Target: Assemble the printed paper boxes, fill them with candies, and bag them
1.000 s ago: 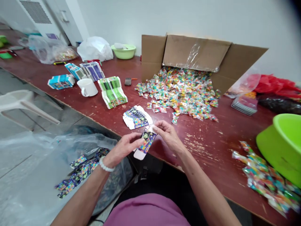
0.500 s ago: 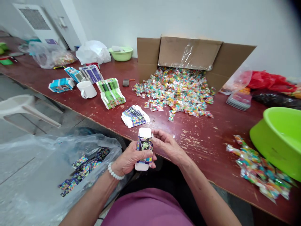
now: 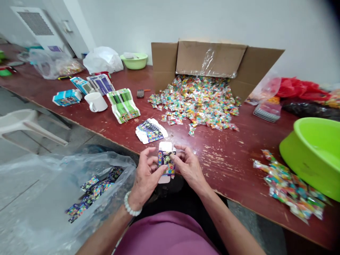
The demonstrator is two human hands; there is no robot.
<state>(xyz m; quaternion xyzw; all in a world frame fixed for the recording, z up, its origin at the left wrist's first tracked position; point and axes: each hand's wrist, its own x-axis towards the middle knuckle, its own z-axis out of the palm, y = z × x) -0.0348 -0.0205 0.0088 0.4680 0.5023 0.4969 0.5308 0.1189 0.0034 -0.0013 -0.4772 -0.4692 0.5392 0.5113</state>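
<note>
A small printed carton (image 3: 168, 161) with white end flaps sticking out is held upright between both hands at the table's near edge. My left hand (image 3: 147, 173), with a bead bracelet at its wrist, grips its left side, thumb on the front. My right hand (image 3: 189, 166) pinches the right side, its thumb on the printed face. Just beyond lies a fanned stack of flat cartons (image 3: 151, 131) with the same dark print. Wrapped candies (image 3: 202, 102) spill from a cardboard box (image 3: 211, 58) farther back.
Green cartons (image 3: 123, 105), a white mug (image 3: 96, 102) and blue cartons (image 3: 67, 97) stand left. A green basin (image 3: 313, 159) and loose candies (image 3: 292, 187) are at right. A clear bag (image 3: 111, 159) with filled packs hangs below the table's left edge.
The carton has turned and risen slightly, showing its side panel. My left hand has shifted its hold, its fingers now beside the left edge. The view has moved a little.
</note>
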